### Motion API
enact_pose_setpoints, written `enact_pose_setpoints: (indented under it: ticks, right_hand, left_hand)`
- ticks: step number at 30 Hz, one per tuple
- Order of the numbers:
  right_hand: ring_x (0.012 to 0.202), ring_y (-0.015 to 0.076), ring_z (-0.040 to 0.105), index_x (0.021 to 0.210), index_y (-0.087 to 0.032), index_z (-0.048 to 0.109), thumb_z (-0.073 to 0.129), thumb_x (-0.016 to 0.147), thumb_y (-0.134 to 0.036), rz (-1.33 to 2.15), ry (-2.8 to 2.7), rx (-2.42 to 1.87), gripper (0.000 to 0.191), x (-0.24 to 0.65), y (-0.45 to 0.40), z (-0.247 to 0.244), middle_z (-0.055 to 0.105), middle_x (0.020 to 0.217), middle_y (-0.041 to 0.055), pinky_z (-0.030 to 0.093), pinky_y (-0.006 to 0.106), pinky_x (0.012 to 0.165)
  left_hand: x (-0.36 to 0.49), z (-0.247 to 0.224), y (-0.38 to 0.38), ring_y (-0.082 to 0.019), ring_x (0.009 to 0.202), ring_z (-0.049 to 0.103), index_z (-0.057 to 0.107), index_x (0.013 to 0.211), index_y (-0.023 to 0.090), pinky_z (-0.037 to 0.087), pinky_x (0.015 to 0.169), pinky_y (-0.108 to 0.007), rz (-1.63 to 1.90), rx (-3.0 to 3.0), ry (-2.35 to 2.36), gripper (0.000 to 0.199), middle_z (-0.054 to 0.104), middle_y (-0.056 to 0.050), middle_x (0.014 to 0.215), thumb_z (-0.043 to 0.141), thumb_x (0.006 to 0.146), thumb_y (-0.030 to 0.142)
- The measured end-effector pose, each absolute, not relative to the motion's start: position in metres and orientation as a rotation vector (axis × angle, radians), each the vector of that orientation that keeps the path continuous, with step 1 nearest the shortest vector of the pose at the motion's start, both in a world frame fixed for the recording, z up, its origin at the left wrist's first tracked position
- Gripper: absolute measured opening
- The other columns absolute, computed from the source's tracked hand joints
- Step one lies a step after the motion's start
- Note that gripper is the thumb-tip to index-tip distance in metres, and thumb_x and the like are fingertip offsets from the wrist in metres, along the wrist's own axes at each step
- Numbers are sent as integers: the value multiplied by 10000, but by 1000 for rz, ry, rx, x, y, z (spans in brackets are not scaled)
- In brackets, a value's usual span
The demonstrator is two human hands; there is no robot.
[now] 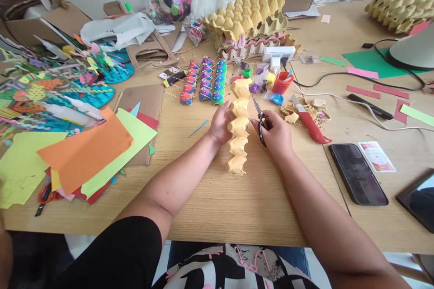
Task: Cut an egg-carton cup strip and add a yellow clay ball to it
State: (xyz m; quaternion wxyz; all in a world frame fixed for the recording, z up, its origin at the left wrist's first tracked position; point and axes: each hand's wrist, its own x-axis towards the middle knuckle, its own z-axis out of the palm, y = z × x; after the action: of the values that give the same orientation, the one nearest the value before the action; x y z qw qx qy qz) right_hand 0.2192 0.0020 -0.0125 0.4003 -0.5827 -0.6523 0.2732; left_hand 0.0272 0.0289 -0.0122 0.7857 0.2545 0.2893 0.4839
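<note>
A yellow egg-carton strip (238,137) of several joined cups runs lengthwise above the table's middle. My left hand (221,124) grips it from the left side, with some fingers hidden behind the strip. Just right of the strip, my right hand (275,133) is closed around black-handled scissors (258,110). Their tips point up and away, beside the strip's upper part. Beyond my left hand stand three rows of painted carton pieces: red ones (190,82), purple ones (205,79) and blue-green ones (219,81), with thin sticks poking out.
Coloured paper sheets (88,149) lie at the left. Egg trays (247,16) are stacked at the back. To the right are a red cup (282,83), a red-handled cutter (313,126), carton scraps (289,113), a white cable and a phone (358,174). A thin blue stick (198,128) lies left of my hand.
</note>
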Motion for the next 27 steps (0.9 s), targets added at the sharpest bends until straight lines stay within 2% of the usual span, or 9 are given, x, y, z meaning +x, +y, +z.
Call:
enact_pose_setpoints:
  ticks: [7, 10, 12, 17, 19, 22, 27]
  right_hand:
    - [668, 177, 465, 1037, -279, 639, 758, 876, -739, 851, -1579, -1363, 502, 219, 5, -15, 465, 694, -66, 360, 340, 663]
    - [689, 176, 467, 1045, -274, 644, 766, 858, -761, 883, -1536, -1333, 535, 218, 5, -16, 489, 728, -58, 368, 345, 681]
    - [712, 175, 489, 1037, -272, 636, 786, 851, -751, 901, -1484, -1288, 535, 217, 5, -15, 525, 769, -48, 391, 345, 700]
    - [697, 166, 549, 1030, -281, 612, 792, 882, -728, 1112, -1300, -1141, 504, 215, 3, -9, 587, 775, -42, 461, 328, 681]
    - [676, 161, 575, 1053, -286, 610, 815, 866, -724, 1252, -1239, -1050, 518, 216, 3, -7, 627, 780, -43, 476, 322, 665]
    - [681, 154, 608, 1056, -279, 604, 936, 760, -666, 1425, -1176, -938, 589, 217, 5, -6, 679, 809, -41, 482, 312, 659]
    - [641, 162, 575, 1051, -278, 603, 981, 704, -549, 1572, -1187, -949, 580, 217, 5, -6, 614, 726, -69, 466, 321, 632]
  left_hand:
    - [29, -4, 23, -182, 499, 564, 769, 994, 233, 434, 552, -295, 1053, 468, 662, 500, 654, -13, 613, 632, 974, 714]
    - [31, -7, 23, -183, 509, 584, 751, 941, 224, 435, 548, -291, 1069, 514, 681, 496, 671, -19, 634, 652, 983, 708]
    - [33, -12, 24, -203, 595, 665, 752, 917, 225, 484, 589, -305, 1114, 561, 658, 519, 736, -35, 716, 706, 947, 742]
    - [37, -20, 29, -257, 912, 816, 796, 1056, 252, 600, 753, -329, 1192, 667, 562, 614, 820, -29, 883, 750, 882, 840]
    - [37, -20, 30, -271, 980, 829, 784, 1035, 241, 610, 774, -330, 1188, 675, 583, 654, 816, -32, 880, 699, 902, 875]
    - [38, -18, 28, -299, 1049, 822, 759, 998, 222, 619, 836, -361, 1165, 693, 616, 712, 810, -46, 877, 648, 907, 920]
    - [40, -15, 28, -301, 1060, 791, 770, 1031, 260, 598, 911, -400, 1207, 655, 642, 656, 804, -37, 829, 672, 914, 898]
